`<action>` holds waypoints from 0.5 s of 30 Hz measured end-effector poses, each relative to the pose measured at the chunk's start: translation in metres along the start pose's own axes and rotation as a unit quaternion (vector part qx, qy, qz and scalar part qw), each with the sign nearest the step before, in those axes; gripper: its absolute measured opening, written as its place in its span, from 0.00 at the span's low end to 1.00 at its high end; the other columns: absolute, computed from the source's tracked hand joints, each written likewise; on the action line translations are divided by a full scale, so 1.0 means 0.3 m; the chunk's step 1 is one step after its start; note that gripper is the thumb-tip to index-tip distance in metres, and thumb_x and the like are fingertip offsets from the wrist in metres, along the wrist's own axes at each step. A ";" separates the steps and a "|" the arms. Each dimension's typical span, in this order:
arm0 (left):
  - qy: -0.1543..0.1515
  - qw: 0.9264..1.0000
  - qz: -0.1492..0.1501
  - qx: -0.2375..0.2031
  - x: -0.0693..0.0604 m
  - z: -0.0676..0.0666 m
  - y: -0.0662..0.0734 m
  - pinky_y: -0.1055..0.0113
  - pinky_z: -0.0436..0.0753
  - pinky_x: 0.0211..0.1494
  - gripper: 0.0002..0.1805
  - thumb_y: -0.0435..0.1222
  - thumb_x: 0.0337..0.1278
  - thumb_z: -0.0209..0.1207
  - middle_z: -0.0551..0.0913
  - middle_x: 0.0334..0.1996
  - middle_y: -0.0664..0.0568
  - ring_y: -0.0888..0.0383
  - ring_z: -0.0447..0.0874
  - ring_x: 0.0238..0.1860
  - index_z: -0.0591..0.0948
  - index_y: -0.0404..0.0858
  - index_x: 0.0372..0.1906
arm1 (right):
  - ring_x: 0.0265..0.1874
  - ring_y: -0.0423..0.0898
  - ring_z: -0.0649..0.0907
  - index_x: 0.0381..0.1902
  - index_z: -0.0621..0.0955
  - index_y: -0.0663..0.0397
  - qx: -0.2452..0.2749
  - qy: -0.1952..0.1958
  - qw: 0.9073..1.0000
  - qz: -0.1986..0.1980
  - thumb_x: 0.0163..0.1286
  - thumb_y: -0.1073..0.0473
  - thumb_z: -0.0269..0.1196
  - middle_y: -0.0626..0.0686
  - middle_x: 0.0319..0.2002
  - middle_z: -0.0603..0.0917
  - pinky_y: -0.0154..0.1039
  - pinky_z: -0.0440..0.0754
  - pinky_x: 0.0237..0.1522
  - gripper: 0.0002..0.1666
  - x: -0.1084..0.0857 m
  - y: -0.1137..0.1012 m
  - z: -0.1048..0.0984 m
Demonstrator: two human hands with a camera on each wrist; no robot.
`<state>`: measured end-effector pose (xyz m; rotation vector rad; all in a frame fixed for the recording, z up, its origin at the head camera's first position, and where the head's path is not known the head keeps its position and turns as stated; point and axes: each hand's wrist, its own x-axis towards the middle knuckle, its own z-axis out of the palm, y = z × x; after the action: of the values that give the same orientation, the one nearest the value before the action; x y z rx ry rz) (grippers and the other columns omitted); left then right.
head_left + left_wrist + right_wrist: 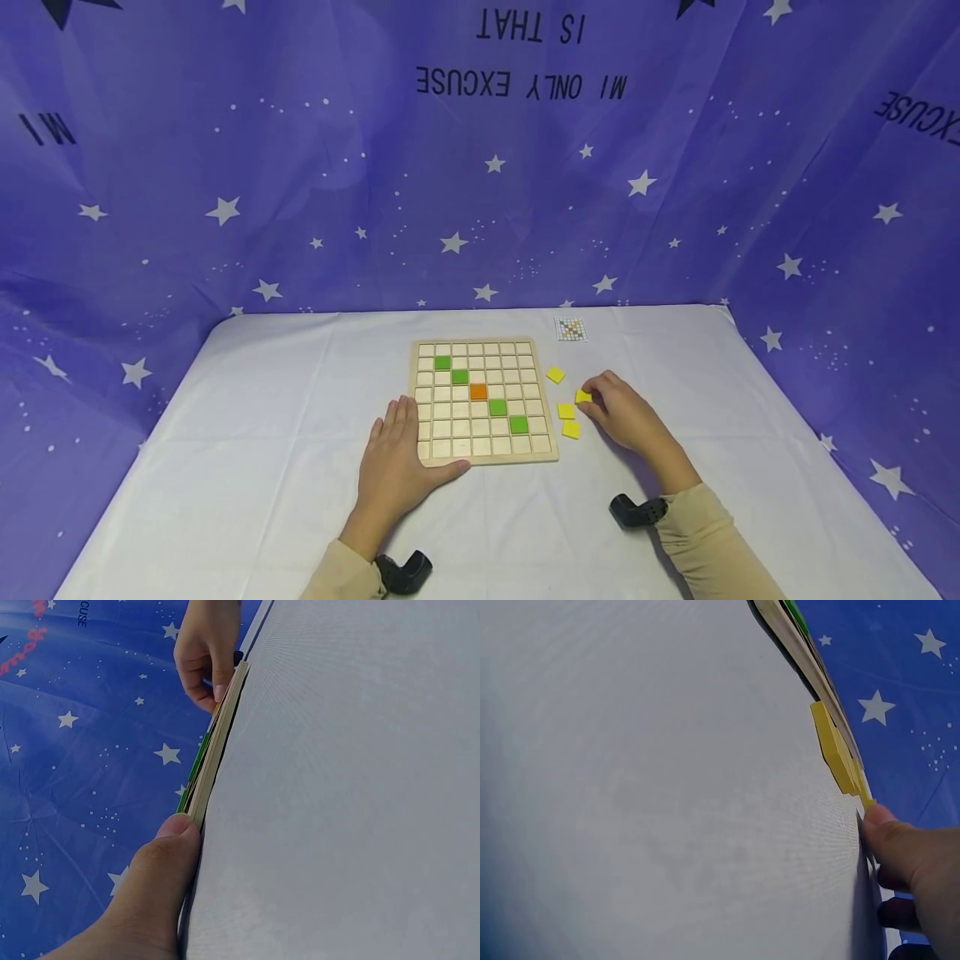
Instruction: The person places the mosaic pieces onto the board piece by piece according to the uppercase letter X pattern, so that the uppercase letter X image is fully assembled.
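Yellow tile (582, 396), right of the board (478, 428), presumably light, stiff, best held by opposite edges: right hand (624, 414) is pinching it; left hand (396, 467), thumb spread, is touching the board.

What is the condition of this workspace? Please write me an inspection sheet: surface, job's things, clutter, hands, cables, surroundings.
Surface: white cloth, slightly creased.
Job's things: wooden board carrying four green tiles and one orange tile in a diagonal row; three yellow tiles lie to its right, a fourth yellow tile is held; small patterned card lies beyond them.
Clutter: nothing seen.
Hands: left hand rests at the board's left edge, thumb at the near edge; right hand pinches the fourth yellow tile. Black wrist cameras worn on both.
Cables: nothing seen.
Surroundings: purple curtain with stars and printed words.
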<state>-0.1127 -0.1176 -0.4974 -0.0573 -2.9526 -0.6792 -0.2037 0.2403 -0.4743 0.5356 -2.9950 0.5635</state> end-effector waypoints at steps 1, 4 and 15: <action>0.001 1.000 0.000 0.000 0.000 0.000 0.000 0.45 0.53 0.80 0.76 0.81 0.31 0.57 0.52 0.79 0.41 0.44 0.48 0.80 0.52 0.31 0.78 | 0.39 0.44 0.78 0.49 0.80 0.57 0.006 0.000 1.000 0.003 0.70 0.52 0.65 0.50 0.42 0.80 0.45 0.80 0.45 0.17 0.001 -0.003 -0.001; 0.002 1.000 0.001 0.000 0.001 -0.001 0.000 0.45 0.53 0.80 0.76 0.81 0.31 0.58 0.52 0.79 0.41 0.44 0.48 0.80 0.52 0.31 0.78 | 0.39 0.45 0.78 0.51 0.79 0.57 0.026 0.001 1.000 0.005 0.71 0.51 0.64 0.52 0.44 0.81 0.45 0.79 0.45 0.18 0.013 -0.016 -0.004; 0.001 1.000 -0.001 0.002 -0.003 0.001 0.005 0.45 0.53 0.80 0.76 0.80 0.31 0.58 0.53 0.79 0.40 0.43 0.48 0.80 0.52 0.30 0.78 | 0.45 0.46 0.84 0.53 0.83 0.52 0.029 0.002 0.999 -0.032 0.71 0.48 0.63 0.49 0.49 0.86 0.47 0.84 0.49 0.19 0.115 -0.127 0.005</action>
<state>-0.1119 -0.1162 -0.4970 -0.0539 -2.9526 -0.6735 -0.2228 0.1952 -0.4589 0.6309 -2.9540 0.6467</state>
